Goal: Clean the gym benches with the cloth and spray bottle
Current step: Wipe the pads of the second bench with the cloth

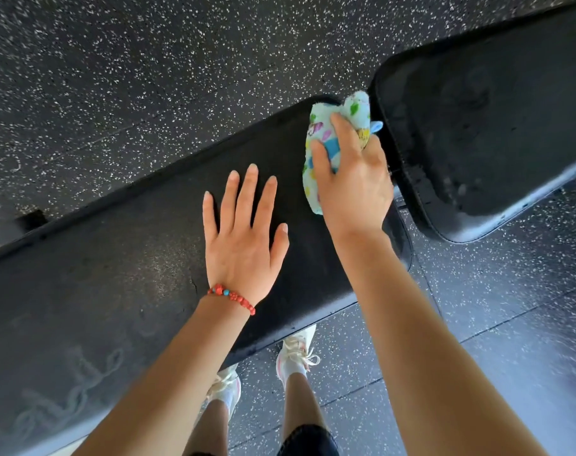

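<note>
- Right hand (352, 182): gripping a bunched patterned cloth (326, 133), fingers curling over it, pressing it at the far end of the long bench pad (122, 251), just beside the gap to the second pad (484, 126).
- Left hand (244, 232): lying flat on the long pad, fingers straight and spreading, holding nothing; a red bead bracelet (232, 296) is sitting at the wrist.
- Key relation: the pad's long axis is running from the cloth down toward the lower left; unwiped length is lying left of the grip, so the right hand is nearer the work.
- Hidden: the spray bottle is not showing; the pad's left end is being cut off; wetness is hard to judge.
- Below: 2 white shoes (296, 353) on speckled floor (148, 77).
</note>
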Available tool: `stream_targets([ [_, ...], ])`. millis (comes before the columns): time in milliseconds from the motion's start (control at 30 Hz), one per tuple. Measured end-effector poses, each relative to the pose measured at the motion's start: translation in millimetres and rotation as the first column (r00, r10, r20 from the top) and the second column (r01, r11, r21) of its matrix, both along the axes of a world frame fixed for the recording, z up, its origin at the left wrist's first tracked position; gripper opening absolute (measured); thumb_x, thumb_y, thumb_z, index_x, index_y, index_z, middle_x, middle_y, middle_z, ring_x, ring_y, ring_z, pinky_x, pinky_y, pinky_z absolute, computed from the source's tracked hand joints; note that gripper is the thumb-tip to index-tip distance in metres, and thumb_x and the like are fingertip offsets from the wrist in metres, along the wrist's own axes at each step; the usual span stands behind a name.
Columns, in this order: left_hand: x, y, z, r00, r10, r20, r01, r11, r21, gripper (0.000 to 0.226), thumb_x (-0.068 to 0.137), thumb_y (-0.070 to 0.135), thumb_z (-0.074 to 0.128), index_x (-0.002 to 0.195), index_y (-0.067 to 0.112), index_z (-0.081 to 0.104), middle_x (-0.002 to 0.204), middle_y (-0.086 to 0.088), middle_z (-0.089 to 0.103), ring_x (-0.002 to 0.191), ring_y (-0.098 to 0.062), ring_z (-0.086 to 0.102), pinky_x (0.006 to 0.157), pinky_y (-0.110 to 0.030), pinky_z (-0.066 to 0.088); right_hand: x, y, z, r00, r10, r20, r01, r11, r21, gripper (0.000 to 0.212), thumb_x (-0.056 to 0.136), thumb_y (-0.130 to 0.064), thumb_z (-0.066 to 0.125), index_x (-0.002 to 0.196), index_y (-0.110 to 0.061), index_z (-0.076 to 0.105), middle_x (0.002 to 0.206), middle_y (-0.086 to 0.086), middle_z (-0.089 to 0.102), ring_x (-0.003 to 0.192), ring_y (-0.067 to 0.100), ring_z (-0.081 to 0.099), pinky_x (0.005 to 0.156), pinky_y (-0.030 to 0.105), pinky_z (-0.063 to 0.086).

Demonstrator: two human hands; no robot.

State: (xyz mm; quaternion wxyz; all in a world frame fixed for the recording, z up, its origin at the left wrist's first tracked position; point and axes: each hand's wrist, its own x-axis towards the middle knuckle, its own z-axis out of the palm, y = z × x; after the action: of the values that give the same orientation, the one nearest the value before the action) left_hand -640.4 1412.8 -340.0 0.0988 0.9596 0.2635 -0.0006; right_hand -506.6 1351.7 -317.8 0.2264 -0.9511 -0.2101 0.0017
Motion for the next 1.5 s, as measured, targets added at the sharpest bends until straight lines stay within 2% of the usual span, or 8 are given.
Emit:
stream_targets([
  [167, 2, -2, 0, 1.000, 0.004, 0.005, -0.004, 1.000, 0.006, 0.053, 0.090, 0.032, 0.038, 0.140, 0.014, 0.034, 0.148, -0.012, 0.033, 0.136, -0.032, 0.027, 0.110, -0.053, 0.014, -15, -52, 1, 0.992, -0.123, -0.015, 0.123, 0.992, 0.018, 0.034, 0.080, -0.026, 0.066, 0.112, -0.013, 0.065, 0.085, 0.023, 0.062, 0.068, 0.039, 0.062, 0.048, 0.033, 0.049],
  [433, 18, -8, 19, 0.997, 0.065, 0.041, -0.062, 0.996, -0.060, 0.049, 0.088, 0.027, 0.041, 0.133, 0.006, 0.044, 0.143, -0.017, 0.039, 0.132, -0.038, 0.033, 0.106, -0.058, 0.022, -19, -119, 16, 0.924, -0.287, -0.251, 0.299, 0.954, 0.008, 0.033, 0.082, -0.024, 0.068, 0.115, -0.022, 0.064, 0.105, 0.017, 0.065, 0.082, 0.037, 0.064, 0.064, 0.037, 0.050],
  [567, 55, -23, 30, 0.998, -0.004, 0.069, 0.010, 0.996, -0.087, 0.048, 0.089, 0.026, 0.040, 0.132, 0.005, 0.045, 0.142, -0.018, 0.040, 0.131, -0.038, 0.034, 0.106, -0.057, 0.022, 16, -148, 29, 0.910, -0.389, -0.145, 0.409, 0.901, 0.144, 0.033, 0.083, -0.023, 0.066, 0.116, -0.017, 0.063, 0.110, 0.019, 0.063, 0.086, 0.037, 0.063, 0.068, 0.036, 0.050],
  [667, 89, -38, 31, 0.993, -0.097, 0.066, 0.104, 0.989, -0.103, 0.049, 0.088, 0.027, 0.039, 0.132, 0.005, 0.045, 0.142, -0.018, 0.040, 0.131, -0.038, 0.035, 0.106, -0.057, 0.023, 56, -151, 23, 0.907, -0.417, -0.061, 0.421, 0.897, 0.131, 0.035, 0.085, -0.027, 0.063, 0.119, -0.018, 0.061, 0.111, 0.020, 0.061, 0.090, 0.037, 0.061, 0.070, 0.032, 0.041],
  [800, 125, -49, 25, 0.978, -0.207, 0.033, 0.209, 0.973, -0.097, 0.051, 0.088, 0.028, 0.038, 0.132, 0.004, 0.045, 0.143, -0.018, 0.039, 0.132, -0.037, 0.035, 0.106, -0.057, 0.022, 86, -143, 6, 0.903, -0.417, -0.103, 0.415, 0.909, -0.042, 0.039, 0.089, -0.033, 0.057, 0.126, -0.024, 0.055, 0.109, 0.020, 0.056, 0.095, 0.039, 0.055, 0.069, 0.042, 0.046],
  [967, 138, -47, 13, 0.961, -0.274, -0.029, 0.271, 0.960, -0.069, 0.052, 0.088, 0.030, 0.035, 0.133, 0.004, 0.044, 0.142, -0.018, 0.041, 0.132, -0.036, 0.036, 0.108, -0.056, 0.020, 98, -148, 4, 0.934, -0.354, -0.055, 0.352, 0.935, -0.035, 0.037, 0.089, -0.036, 0.055, 0.124, -0.023, 0.056, 0.101, 0.022, 0.055, 0.087, 0.041, 0.056, 0.062, 0.040, 0.045],
  [1233, 138, -45, 8, 0.955, -0.286, -0.073, 0.283, 0.958, -0.048, 0.054, 0.088, 0.034, 0.033, 0.135, 0.007, 0.041, 0.143, -0.014, 0.041, 0.133, -0.033, 0.033, 0.109, -0.054, 0.015, 163, -156, 1, 0.900, -0.433, -0.053, 0.429, 0.901, -0.064, 0.038, 0.090, -0.037, 0.053, 0.126, -0.025, 0.053, 0.111, 0.020, 0.055, 0.095, 0.040, 0.055, 0.069, 0.040, 0.045],
  [1500, 137, -45, 5, 0.959, -0.276, -0.059, 0.274, 0.961, -0.043, 0.054, 0.089, 0.034, 0.035, 0.136, 0.009, 0.038, 0.145, -0.014, 0.037, 0.135, -0.032, 0.029, 0.111, -0.052, 0.011, 90, -133, 7, 0.993, -0.119, -0.025, 0.118, 0.992, -0.042, 0.035, 0.082, -0.036, 0.054, 0.108, -0.018, 0.067, 0.077, 0.014, 0.059, 0.061, 0.033, 0.059, 0.044, 0.032, 0.049],
])
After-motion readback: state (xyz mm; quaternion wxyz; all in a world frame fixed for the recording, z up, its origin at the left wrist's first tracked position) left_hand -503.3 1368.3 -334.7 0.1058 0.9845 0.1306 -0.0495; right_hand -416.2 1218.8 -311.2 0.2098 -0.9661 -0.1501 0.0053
